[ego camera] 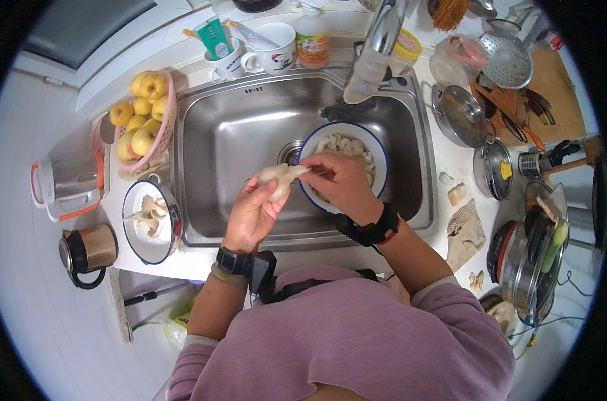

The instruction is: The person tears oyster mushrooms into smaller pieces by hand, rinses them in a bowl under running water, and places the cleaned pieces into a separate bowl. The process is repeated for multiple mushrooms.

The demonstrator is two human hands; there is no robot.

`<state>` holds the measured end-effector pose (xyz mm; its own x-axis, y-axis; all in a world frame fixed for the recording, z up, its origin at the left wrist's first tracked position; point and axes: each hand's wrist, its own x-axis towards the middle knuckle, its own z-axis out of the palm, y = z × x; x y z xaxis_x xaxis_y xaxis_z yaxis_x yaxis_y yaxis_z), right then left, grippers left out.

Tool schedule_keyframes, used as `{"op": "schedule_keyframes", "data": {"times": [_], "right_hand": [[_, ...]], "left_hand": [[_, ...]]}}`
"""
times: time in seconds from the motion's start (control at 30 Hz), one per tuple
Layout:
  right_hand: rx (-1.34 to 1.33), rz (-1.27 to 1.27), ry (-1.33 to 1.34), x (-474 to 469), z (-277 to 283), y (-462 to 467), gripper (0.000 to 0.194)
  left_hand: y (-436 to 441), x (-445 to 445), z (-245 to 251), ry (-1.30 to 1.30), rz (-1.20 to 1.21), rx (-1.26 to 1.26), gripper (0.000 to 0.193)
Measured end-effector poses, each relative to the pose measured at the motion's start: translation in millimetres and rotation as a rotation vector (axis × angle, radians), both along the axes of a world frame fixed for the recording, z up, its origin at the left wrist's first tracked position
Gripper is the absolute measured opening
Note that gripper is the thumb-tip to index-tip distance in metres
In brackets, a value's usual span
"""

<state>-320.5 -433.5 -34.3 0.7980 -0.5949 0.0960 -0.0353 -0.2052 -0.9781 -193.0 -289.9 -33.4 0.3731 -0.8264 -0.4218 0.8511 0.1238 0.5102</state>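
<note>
Over the steel sink (243, 145), my left hand (253, 215) holds a pale, wet mushroom (279, 179), which looks like an oyster mushroom. The fingertips of my right hand (341, 183) pinch the narrow end of the same piece. Beneath my right hand, a white enamel basin (382, 150) with a blue rim stands in the sink and contains pale pieces in liquid. A white enamel bowl (135, 240) on the counter to the left holds several torn pale pieces (151, 215).
The chrome faucet (378, 45) reaches over the sink's back right. On the left are a pink basket (169, 108) of yellow apples and a kettle (95, 248). Two mugs (278, 47) and a bottle (313, 45) line the back. Lidded pots (461, 115) and a folded cloth (466, 233) lie right.
</note>
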Motion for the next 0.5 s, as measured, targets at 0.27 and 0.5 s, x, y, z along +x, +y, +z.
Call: {"op": "schedule_keyframes", "data": {"times": [0.27, 0.5], "right_hand": [[-0.149, 0.0, -0.12, 19, 8, 17, 0.011], [0.272, -0.013, -0.04, 32, 6, 27, 0.009]], "left_hand": [[24, -2, 7, -0.187, 0.141, 0.042, 0.022], [41, 0, 17, -0.208, 0.21, -0.018, 0.021]]}}
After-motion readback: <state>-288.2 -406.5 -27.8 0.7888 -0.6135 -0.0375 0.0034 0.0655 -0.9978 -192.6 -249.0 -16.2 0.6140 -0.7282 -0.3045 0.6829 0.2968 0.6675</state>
